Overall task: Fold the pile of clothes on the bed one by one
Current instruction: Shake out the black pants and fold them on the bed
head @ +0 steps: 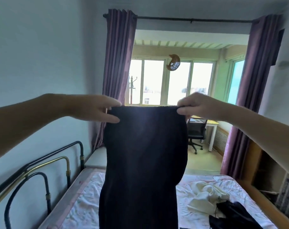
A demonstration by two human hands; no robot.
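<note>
Hands came first in our view: the left hand [97,108] pinched one top corner of a dark garment [143,162] between thumb and fingers, and the right hand [195,104] gripped the other corner with curled fingers, so that the top edge was stretched level between them. We held the garment up in the air over the bed [84,207], and it hung straight down and ran out of the bottom of the picture. Beyond it, on the right part of the pale, crumpled bedsheet, we saw a cream-coloured piece of clothing [206,195] lying bunched, and touching it, nearer the bottom edge, a black piece of clothing [234,215]. At the left stood the metal bed frame [46,164], black and brass tubes against the wall. Farther on, purple curtains [117,76] hung at both sides of a wide opening. Past the opening we made out an office chair [195,136] beside a white desk [211,129], and at the far end a row of bright windows [170,81] with a brown round ornament [173,62] hanging before them.
</note>
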